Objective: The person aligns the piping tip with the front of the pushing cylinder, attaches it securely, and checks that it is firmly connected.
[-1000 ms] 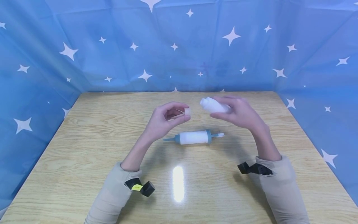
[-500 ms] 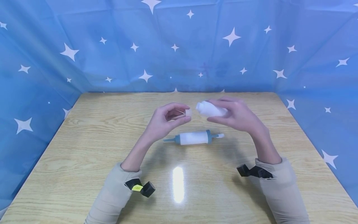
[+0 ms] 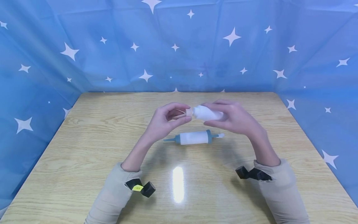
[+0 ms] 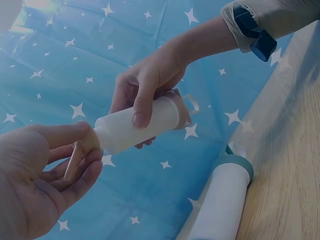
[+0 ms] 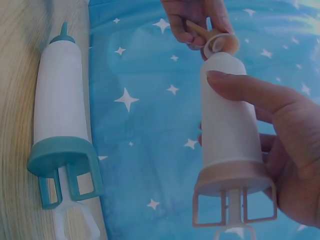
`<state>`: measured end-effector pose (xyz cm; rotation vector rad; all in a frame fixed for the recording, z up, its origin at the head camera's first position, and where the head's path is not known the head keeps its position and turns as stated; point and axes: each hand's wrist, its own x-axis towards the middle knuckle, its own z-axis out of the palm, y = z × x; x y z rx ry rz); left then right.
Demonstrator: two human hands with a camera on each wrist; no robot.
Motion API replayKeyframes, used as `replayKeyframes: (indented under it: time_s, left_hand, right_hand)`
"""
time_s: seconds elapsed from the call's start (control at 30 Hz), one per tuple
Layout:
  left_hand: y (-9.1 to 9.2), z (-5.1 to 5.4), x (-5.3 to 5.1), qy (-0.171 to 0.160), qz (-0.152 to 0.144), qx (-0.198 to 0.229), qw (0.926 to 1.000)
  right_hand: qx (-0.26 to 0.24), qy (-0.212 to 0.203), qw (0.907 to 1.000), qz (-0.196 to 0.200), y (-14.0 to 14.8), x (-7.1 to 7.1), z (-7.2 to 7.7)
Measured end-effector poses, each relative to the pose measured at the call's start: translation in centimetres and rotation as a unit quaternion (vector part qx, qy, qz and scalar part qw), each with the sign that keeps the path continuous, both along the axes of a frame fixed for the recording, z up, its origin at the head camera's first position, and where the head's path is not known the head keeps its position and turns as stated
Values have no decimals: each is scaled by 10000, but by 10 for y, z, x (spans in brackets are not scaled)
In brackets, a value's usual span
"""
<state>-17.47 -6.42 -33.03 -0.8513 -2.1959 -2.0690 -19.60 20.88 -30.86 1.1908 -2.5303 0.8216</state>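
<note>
My left hand [image 3: 163, 120] pinches a tan nozzle cap [image 4: 90, 141] between thumb and fingers, its thin spout pointing back towards the palm. The right hand [image 3: 237, 116] grips the white barrel [image 5: 227, 112] of a plunger-type syringe, like an icing syringe, which lies tilted in the air. At its rear sit a tan collar [image 5: 231, 176] with loop handles and a white plunger handle. The barrel's neck meets the cap's open rim; whether they touch I cannot tell. Below both hands a similar syringe [image 3: 194, 137] with teal ends lies on the table.
The wood-grain table [image 3: 84, 149] runs back to a blue star-patterned cloth [image 3: 181, 59], which also hangs at both sides. A bright light reflection [image 3: 178, 184] shows on the near tabletop. Black cameras are strapped at both wrists.
My right hand has carried the white barrel leftwards and slightly down, closing the gap to the nozzle cap. The left hand has stayed nearly still, and the teal-ended syringe has not moved.
</note>
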Motion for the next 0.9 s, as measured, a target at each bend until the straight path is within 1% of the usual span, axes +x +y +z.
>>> replayKeyframes:
  time_s: [0.23,0.47,0.6,0.77,0.9]
  left_hand:
    - [0,1,1,49,-16,-12,10000]
    - [0,-1,0,75,-6,-63,10000]
    - [1,-2,-1,93,-46,-115,9999]
    - [2,-4,-1,209,-109,-194,9995]
    - [2,-5,-2,282,-77,-269,9992]
  right_hand:
    - [110,-5,9999,55,-4,2,0]
    - [163,53,9998,66,-5,4,0]
    - [188,10,9998,63,-6,5,2]
    - [311,-66,9995,39,-7,8,3]
    - [370,-28,9993,46,-8,9,2]
